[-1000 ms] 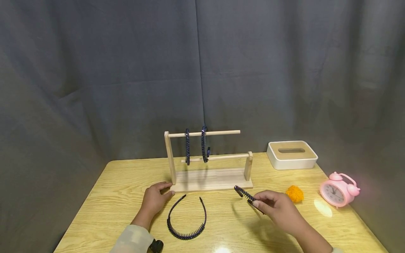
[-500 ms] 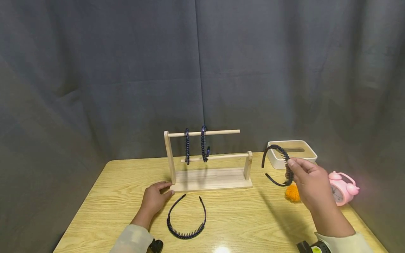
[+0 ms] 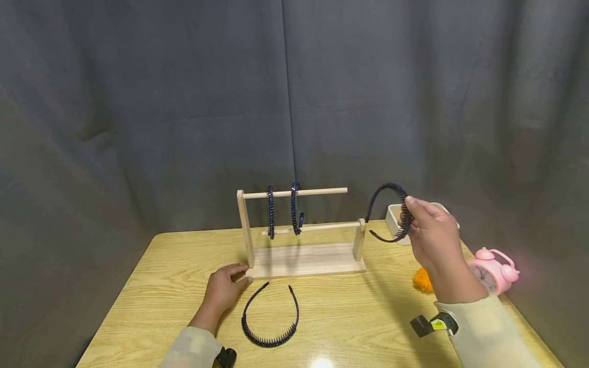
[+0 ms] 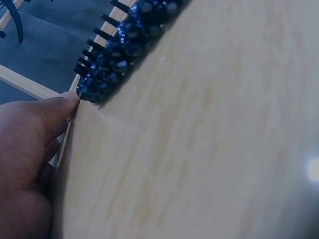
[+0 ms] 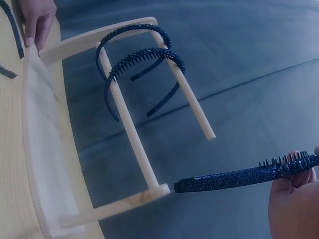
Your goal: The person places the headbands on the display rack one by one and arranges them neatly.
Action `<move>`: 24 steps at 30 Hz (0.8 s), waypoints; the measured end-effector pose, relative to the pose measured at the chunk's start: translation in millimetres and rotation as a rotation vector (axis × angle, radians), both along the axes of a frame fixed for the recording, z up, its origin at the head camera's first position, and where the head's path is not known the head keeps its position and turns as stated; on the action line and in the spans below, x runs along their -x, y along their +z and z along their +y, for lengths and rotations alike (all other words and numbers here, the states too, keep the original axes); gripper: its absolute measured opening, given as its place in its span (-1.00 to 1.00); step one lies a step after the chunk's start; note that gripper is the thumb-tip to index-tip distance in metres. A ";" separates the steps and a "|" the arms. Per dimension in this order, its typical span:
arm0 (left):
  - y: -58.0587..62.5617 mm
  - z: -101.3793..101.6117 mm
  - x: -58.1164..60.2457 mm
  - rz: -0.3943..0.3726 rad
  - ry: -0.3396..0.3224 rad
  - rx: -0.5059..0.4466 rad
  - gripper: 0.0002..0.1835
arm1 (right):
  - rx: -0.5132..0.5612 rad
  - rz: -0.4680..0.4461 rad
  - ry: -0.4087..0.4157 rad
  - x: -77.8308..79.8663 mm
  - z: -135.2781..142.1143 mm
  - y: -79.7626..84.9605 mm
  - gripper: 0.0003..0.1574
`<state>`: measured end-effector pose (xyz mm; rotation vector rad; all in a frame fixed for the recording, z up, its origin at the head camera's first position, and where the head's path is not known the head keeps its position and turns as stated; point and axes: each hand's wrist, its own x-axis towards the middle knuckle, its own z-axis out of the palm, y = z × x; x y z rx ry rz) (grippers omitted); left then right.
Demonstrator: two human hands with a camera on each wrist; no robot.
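Note:
My right hand pinches a dark toothed headband by its curved side, up in the air right of the wooden rack. The held headband's two ends point left; one overlaps the rack's short post in the head view. My left hand holds the left end of the rack's base, thumb at the front corner. Two more headbands, a left one and a right one, hang over the rack's upper rod. Another headband lies on the table before the rack, ends facing it.
A white tissue box with a wooden top stands at the back right, partly behind my right hand. An orange ball-like thing and a pink alarm clock sit at the right. A dark curtain hangs behind the table.
My right hand has lifted the headband from low over the table, first right and up, then a little left and higher. It now stands near rod height. The left hand stays put.

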<state>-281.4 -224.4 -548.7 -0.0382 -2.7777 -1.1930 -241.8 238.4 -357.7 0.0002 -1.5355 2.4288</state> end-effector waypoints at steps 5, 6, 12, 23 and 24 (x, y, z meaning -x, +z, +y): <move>0.6 -0.5 0.3 -0.006 0.005 -0.009 -0.58 | 0.011 -0.012 0.010 13.4 -13.7 4.8 -0.79; 0.5 -0.6 0.1 -0.008 0.006 -0.013 -0.58 | 0.006 -0.017 0.009 15.1 -16.1 5.0 -0.78; -1.4 -0.9 0.9 -0.015 0.011 -0.017 -0.58 | -0.039 -0.046 0.010 26.4 -25.3 2.4 -0.80; -1.6 -1.4 1.7 -0.008 -0.002 -0.010 -0.59 | -0.074 -0.107 -0.001 46.2 -41.4 -5.2 -0.80; -1.2 -1.3 1.7 -0.007 -0.002 -0.012 -0.59 | -0.079 -0.109 0.003 47.7 -43.5 -5.8 -0.78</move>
